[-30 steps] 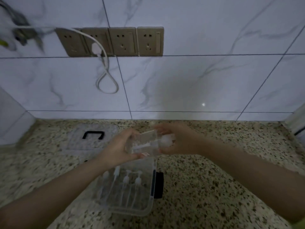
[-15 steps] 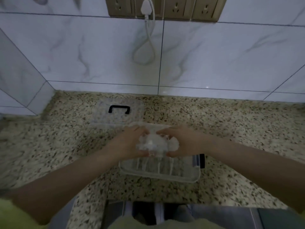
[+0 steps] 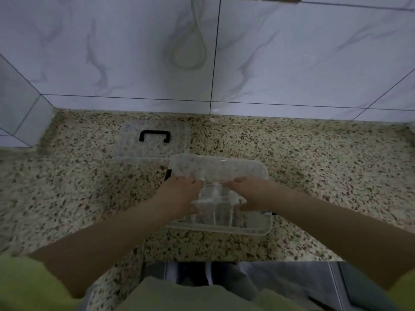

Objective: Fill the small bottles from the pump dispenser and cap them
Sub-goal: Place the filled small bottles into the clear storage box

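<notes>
Head view looks down on both hands working over an open clear plastic storage box (image 3: 247, 227) on the speckled granite tabletop (image 3: 325, 176). The left hand (image 3: 179, 196) and the right hand (image 3: 251, 194) together hold a small clear plastic bottle with a white pump top (image 3: 214, 196) between them, just above the box; the picture is blurred, so whether the fingers are pinching the cap or only steadying the body cannot be told, but each grip seems closed round the bottle. More small clear bottles (image 3: 215, 217) lie in a row in the box beneath. The box's clear lid with a black handle (image 3: 154, 136) lies flat further back, near the wall.

Risks, as I judge them: the bottle is smooth and see-through, so it could slip from the fingers and drop among the others. A pump top screwed on crooked could leak. No large pump dispenser is visible, so filling looks not yet possible here
</notes>
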The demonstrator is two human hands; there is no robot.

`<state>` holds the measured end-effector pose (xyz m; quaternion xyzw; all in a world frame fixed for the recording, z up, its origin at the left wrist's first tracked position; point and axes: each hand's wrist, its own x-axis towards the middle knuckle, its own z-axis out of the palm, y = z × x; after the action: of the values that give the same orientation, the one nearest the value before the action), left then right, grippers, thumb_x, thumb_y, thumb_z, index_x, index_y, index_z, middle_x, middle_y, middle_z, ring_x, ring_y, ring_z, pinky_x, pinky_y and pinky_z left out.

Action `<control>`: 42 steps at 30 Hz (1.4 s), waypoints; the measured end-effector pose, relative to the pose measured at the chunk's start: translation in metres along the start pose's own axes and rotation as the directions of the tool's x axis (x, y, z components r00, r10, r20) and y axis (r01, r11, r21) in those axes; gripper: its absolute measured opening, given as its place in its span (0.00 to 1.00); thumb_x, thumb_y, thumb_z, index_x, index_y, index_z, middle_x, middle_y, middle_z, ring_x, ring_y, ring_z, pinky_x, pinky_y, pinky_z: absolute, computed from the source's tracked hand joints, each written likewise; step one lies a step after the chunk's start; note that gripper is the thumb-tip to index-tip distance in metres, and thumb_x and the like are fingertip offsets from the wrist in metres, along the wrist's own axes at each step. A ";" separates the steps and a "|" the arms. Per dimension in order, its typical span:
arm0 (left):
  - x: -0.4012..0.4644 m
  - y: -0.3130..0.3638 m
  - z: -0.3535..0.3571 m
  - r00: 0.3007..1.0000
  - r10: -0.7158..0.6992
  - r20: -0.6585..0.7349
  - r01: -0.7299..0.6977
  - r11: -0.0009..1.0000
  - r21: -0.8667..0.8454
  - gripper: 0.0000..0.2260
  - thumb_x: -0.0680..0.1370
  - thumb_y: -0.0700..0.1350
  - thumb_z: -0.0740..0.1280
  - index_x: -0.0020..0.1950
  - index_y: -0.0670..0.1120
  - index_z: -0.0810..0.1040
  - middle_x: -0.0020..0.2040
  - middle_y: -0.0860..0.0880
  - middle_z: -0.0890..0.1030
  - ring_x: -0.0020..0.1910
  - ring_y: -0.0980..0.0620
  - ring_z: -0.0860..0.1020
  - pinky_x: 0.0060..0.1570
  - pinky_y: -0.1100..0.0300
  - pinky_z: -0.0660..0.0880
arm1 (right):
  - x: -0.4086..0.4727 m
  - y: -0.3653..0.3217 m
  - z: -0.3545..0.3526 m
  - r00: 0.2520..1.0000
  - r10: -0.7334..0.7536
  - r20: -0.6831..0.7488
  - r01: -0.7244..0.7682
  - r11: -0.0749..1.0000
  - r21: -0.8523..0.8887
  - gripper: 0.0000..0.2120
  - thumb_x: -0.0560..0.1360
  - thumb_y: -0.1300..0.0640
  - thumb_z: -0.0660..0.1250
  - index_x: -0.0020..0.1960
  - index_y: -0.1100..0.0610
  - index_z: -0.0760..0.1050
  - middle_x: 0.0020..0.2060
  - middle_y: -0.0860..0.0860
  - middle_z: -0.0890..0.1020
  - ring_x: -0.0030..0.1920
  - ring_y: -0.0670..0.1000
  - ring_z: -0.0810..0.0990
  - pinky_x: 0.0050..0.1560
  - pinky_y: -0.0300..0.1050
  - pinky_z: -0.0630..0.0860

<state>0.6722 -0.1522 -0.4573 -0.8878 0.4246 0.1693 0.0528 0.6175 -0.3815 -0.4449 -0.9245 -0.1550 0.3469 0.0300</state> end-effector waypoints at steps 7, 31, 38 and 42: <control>0.008 0.002 -0.008 0.987 -0.030 0.156 0.036 0.999 -0.035 0.26 0.75 0.49 0.74 0.69 0.51 0.65 0.59 0.49 0.73 0.52 0.47 0.78 0.45 0.52 0.78 | 0.011 -0.001 0.015 0.991 0.130 0.011 -0.130 0.991 0.004 0.32 0.79 0.56 0.72 0.77 0.59 0.59 0.59 0.59 0.77 0.56 0.59 0.80 0.46 0.52 0.78; -0.006 0.007 -0.018 0.944 -0.026 0.329 0.029 1.000 -0.004 0.30 0.78 0.47 0.70 0.76 0.50 0.60 0.64 0.46 0.72 0.59 0.46 0.75 0.52 0.51 0.78 | 0.025 -0.002 0.005 0.948 0.060 0.312 -0.116 0.980 0.162 0.47 0.71 0.56 0.80 0.81 0.53 0.56 0.63 0.58 0.79 0.63 0.58 0.78 0.61 0.54 0.78; -0.001 0.004 -0.013 0.947 -0.014 0.322 0.025 0.999 -0.029 0.32 0.75 0.52 0.73 0.76 0.52 0.61 0.66 0.47 0.71 0.63 0.48 0.72 0.49 0.57 0.73 | 0.034 0.002 0.002 0.908 0.079 0.411 -0.149 0.979 0.141 0.48 0.78 0.59 0.73 0.84 0.50 0.41 0.76 0.57 0.70 0.72 0.58 0.72 0.65 0.51 0.75; -0.001 0.002 -0.013 0.948 -0.007 0.318 0.020 0.999 -0.039 0.34 0.75 0.54 0.73 0.76 0.51 0.61 0.66 0.48 0.71 0.63 0.49 0.72 0.49 0.57 0.72 | 0.035 0.002 0.006 0.911 0.137 0.389 -0.227 0.954 0.196 0.38 0.80 0.64 0.69 0.83 0.58 0.52 0.78 0.57 0.66 0.73 0.58 0.71 0.67 0.51 0.75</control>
<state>0.6731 -0.1558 -0.4450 -0.8528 0.4008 0.3184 0.1033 0.6386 -0.3735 -0.4720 -0.8425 -0.0279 0.5324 0.0775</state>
